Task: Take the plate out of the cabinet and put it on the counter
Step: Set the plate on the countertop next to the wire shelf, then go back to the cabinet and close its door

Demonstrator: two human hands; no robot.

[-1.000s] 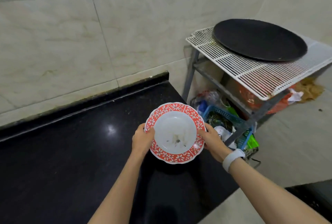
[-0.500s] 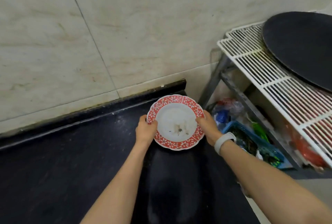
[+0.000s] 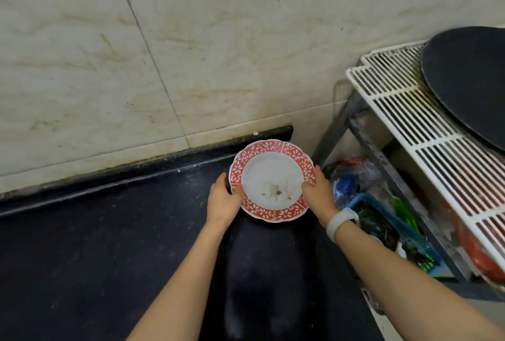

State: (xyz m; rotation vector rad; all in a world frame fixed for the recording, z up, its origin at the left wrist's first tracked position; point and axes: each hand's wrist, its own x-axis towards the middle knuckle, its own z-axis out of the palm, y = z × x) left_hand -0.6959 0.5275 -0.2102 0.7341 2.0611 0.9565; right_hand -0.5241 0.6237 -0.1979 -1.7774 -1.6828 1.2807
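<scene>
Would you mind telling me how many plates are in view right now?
1: the red-rimmed plate, gripped by the left hand and right hand over the black counter's far right corner.

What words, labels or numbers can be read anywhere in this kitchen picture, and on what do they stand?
None can be read.
Plate: a red rim with a white flower pattern only, no lettering.
White wristband on the right wrist: no display or text shows.
Packets and bags under the wire rack, around the blue basket: any print is too blurred to read.
Wall tiles, black counter and dark round tray: plain.
</scene>
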